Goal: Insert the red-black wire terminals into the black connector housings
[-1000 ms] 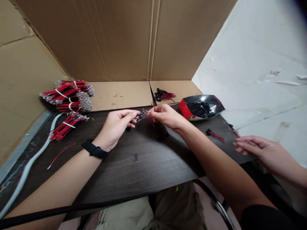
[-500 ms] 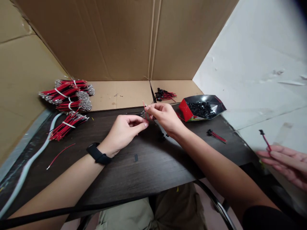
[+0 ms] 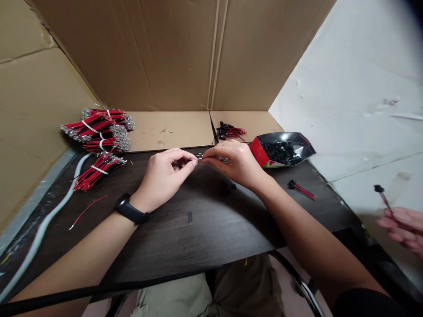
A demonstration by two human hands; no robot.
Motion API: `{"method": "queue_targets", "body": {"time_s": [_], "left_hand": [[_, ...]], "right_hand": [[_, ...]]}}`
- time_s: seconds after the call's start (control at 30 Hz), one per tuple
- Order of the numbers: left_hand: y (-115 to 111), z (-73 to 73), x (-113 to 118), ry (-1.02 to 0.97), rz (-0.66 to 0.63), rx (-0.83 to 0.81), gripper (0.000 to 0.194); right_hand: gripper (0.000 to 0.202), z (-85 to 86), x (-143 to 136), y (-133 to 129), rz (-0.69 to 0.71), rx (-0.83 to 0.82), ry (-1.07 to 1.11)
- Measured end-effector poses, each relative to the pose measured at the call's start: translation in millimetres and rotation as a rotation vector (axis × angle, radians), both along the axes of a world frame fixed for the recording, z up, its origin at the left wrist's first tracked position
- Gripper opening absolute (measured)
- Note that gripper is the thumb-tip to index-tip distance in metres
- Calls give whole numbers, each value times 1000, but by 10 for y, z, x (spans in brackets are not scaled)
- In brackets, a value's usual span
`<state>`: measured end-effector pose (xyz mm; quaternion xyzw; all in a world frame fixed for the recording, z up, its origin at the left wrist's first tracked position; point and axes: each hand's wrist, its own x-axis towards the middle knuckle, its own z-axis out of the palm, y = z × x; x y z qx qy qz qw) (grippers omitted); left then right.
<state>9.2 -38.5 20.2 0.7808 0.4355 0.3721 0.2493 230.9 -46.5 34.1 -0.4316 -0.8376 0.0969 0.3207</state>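
Observation:
Above the dark table (image 3: pixel 158 246), my left hand (image 3: pixel 168 171) and my right hand (image 3: pixel 234 163) meet almost fingertip to fingertip. Small metal wire ends (image 3: pixel 199 157) show between them. My left hand is closed in a pinch on thin wires, mostly hidden by its fingers. The right one, also closed, has its thumb and fingertips pressed together at the wire ends; exactly what it grips is too small to tell. Dark connectors (image 3: pixel 228 187) lie in shadow below my right hand. Behind it is a pile of black connectors with red wires (image 3: pixel 229 130).
Bundled red and black wires (image 3: pixel 105 132) lie at the left, near a pale cable (image 3: pixel 49 220) and a loose red wire (image 3: pixel 86 211). A red-black box (image 3: pixel 261 152) holds black connectors. Another person's hand (image 3: pixel 403 224) holds a wired connector at the far right.
My hands have come level, fingertips closer together, and the upright red wire between them no longer shows. The view has shifted slightly. The other person's hand has moved right and down.

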Motion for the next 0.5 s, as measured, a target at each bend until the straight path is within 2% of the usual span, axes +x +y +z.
{"method": "queue_targets", "body": {"time_s": [0.23,0.37,0.5], "left_hand": [[-28,40,18,-71,15,43,21],[-50,50,35,-105,11,47,20],[-61,61,47,-132,20,48,19]], "right_hand": [[11,29,-30,-53,42,-153,303],[21,43,-73,-68,3,-274,451],[31,52,-97,-76,-3,-394,510]]}}
